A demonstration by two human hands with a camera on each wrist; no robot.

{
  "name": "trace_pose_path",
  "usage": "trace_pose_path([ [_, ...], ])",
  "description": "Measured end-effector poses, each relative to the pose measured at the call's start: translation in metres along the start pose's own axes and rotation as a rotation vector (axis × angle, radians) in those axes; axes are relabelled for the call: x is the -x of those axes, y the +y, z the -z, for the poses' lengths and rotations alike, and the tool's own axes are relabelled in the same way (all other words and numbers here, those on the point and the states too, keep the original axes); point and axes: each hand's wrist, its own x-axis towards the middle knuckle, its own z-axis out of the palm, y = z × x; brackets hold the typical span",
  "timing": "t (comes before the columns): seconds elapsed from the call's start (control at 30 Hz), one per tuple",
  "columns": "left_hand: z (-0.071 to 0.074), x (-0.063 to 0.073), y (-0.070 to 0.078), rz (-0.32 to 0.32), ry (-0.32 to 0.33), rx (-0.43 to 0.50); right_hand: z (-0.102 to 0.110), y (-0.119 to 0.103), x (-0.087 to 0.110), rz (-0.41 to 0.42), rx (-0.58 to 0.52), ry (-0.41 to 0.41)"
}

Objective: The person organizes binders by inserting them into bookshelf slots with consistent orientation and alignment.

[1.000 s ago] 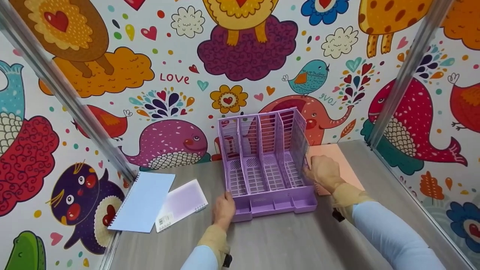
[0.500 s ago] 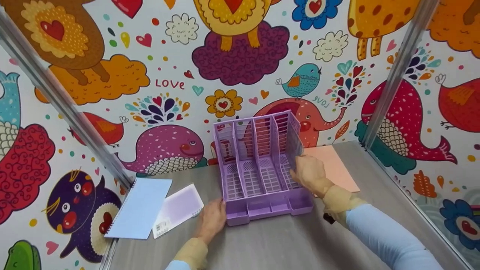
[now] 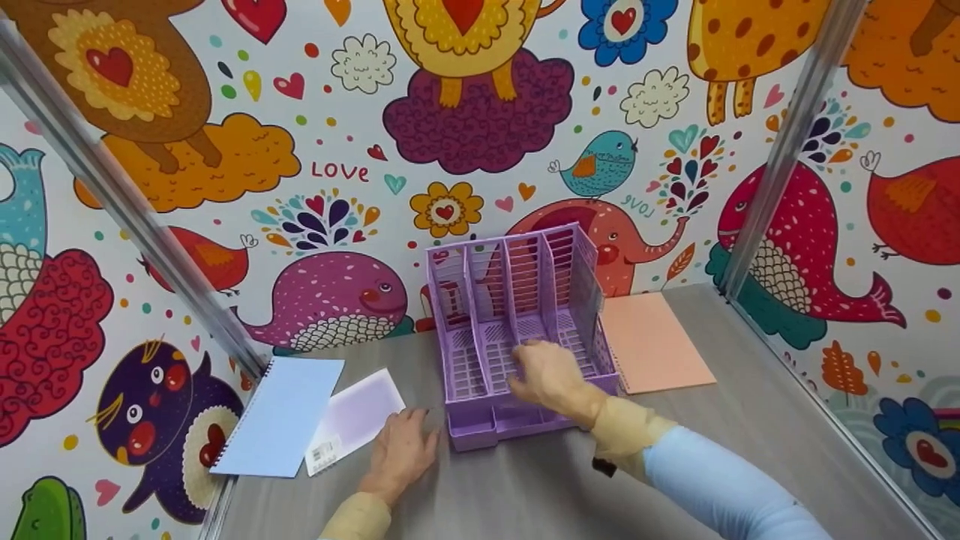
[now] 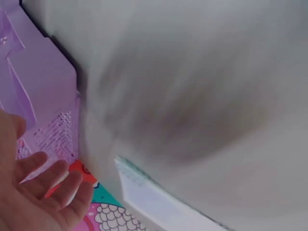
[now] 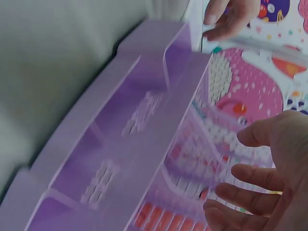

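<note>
A purple desktop file organizer [image 3: 474,442] stands upright against the wall, with upright dividers and a row of small trays along its front. My right hand [image 3: 553,375] hovers over its front part, empty, fingers loosely bent; the right wrist view shows the same hand [image 5: 269,178] with fingers spread and nothing in them. Left of the organizer, my left hand [image 3: 401,454] is low over the table, fingertips right at the corner of a lilac-and-white spiral notebook [image 3: 360,420]. Nothing is in that hand's relaxed fingers [image 4: 72,192] in the left wrist view.
A light blue spiral notebook [image 3: 281,416] lies at the left, partly overlapping the lilac one. On the organizer's right side lies a peach spiral notebook [image 3: 660,341]. Patterned wall panels [image 3: 480,135] with metal posts [image 3: 787,161] enclose the grey table [image 3: 525,495].
My right hand has left the organizer's right side and moved left across its front. My left hand has let go of the front left corner and moved left toward the lilac notebook.
</note>
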Motion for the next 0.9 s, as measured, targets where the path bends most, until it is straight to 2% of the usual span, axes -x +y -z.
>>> trace_pose_path([
  [0.3,0.001,0.009,-0.021,0.01,0.022,-0.02,-0.022,-0.037,0.012,0.185,-0.019,-0.019],
  [0.47,0.005,0.014,-0.036,0.036,0.038,-0.03,-0.028,-0.052,0.016,0.245,-0.032,-0.025],
  [0.73,0.015,0.018,-0.057,0.143,-0.032,-0.006,-0.038,-0.074,0.022,0.325,-0.027,-0.079],
  [0.9,0.02,0.023,-0.066,0.182,-0.095,-0.028,-0.047,-0.085,0.023,0.389,0.009,-0.07],
])
